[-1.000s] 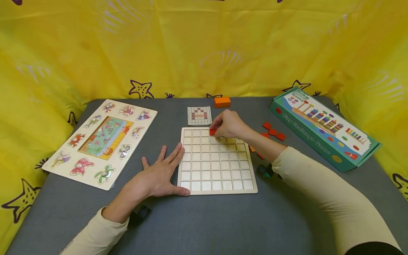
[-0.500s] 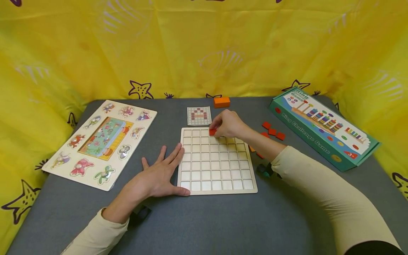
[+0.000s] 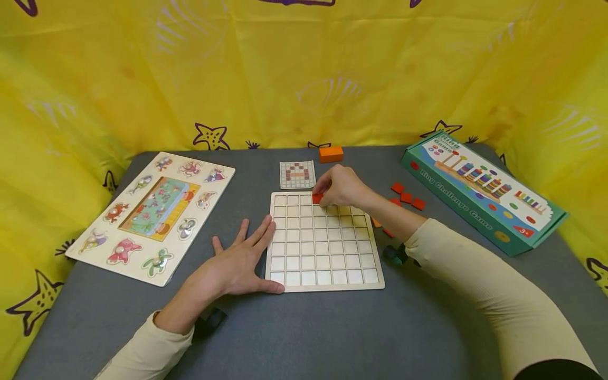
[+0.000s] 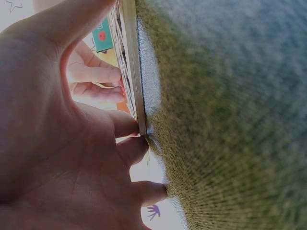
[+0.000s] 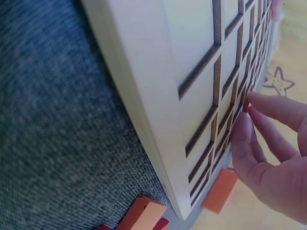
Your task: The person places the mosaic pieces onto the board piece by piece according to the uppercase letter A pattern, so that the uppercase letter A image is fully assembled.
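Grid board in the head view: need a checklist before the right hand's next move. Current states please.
1. Grid board steadied: ok, the left hand touches its left edge.
2. Red tile held: ok, the right hand pinches it at the board's far row.
3. Tile flat in its cell: cannot tell, the fingers partly hide it.
4. Pattern card in sight: ok, it lies uncovered just beyond the board.
5. Far right corner in sight from the head camera: not ok, the right arm covers it.
6. Loose red tiles off the board: ok, those visible lie to its right.
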A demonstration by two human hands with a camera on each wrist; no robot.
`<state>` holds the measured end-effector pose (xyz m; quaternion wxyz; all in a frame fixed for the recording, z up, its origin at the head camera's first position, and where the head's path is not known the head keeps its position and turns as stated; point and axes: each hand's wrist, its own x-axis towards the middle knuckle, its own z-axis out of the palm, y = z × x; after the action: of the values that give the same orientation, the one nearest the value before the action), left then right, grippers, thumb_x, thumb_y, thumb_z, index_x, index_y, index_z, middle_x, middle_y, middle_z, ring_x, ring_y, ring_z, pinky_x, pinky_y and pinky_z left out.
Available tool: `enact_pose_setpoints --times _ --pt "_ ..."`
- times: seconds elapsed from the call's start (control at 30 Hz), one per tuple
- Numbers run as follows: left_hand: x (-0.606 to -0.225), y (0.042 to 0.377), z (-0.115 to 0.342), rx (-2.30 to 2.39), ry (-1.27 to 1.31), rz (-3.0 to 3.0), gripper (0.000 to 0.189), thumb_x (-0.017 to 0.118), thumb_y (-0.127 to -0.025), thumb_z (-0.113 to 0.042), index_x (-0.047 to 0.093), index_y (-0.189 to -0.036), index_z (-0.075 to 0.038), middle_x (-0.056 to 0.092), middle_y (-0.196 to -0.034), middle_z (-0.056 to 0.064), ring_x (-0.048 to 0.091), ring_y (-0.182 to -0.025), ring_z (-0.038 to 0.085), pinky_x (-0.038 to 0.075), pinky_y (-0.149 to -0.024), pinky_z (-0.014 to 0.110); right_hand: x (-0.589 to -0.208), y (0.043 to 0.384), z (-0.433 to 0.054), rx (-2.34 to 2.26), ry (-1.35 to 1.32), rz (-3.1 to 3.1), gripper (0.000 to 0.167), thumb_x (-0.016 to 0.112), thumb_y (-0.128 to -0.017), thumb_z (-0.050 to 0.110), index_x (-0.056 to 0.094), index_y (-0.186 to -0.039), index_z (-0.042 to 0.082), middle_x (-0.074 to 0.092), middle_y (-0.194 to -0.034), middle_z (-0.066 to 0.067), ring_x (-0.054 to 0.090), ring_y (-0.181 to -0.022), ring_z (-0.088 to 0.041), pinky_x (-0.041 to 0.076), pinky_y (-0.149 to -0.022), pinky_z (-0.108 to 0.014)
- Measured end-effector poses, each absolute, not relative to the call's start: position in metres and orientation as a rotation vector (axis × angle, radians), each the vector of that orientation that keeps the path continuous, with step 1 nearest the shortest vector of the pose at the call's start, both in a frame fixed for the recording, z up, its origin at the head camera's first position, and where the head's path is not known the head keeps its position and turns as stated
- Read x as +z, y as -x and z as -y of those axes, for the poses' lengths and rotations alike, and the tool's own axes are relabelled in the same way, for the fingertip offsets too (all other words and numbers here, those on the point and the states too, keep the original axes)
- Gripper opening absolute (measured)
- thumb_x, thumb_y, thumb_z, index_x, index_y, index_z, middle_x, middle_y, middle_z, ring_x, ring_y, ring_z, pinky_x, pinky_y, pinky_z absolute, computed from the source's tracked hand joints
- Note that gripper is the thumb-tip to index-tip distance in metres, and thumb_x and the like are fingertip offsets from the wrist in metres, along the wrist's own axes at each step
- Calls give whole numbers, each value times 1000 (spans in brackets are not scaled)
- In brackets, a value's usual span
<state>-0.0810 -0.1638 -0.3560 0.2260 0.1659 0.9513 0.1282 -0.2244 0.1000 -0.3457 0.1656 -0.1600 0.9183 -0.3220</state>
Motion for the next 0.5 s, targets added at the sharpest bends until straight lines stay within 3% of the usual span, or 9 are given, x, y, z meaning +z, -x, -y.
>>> enact_pose_setpoints --times 0.5 --pt "-356 81 164 352 -460 -2623 134 75 -73 -81 3 -170 -22 -5 -177 -3 -1 -160 48 3 -97 96 -342 226 -110 -1000 438 -2595 21 83 -84 9 83 -105 12 77 -97 -6 68 -90 -24 56 -78 -37"
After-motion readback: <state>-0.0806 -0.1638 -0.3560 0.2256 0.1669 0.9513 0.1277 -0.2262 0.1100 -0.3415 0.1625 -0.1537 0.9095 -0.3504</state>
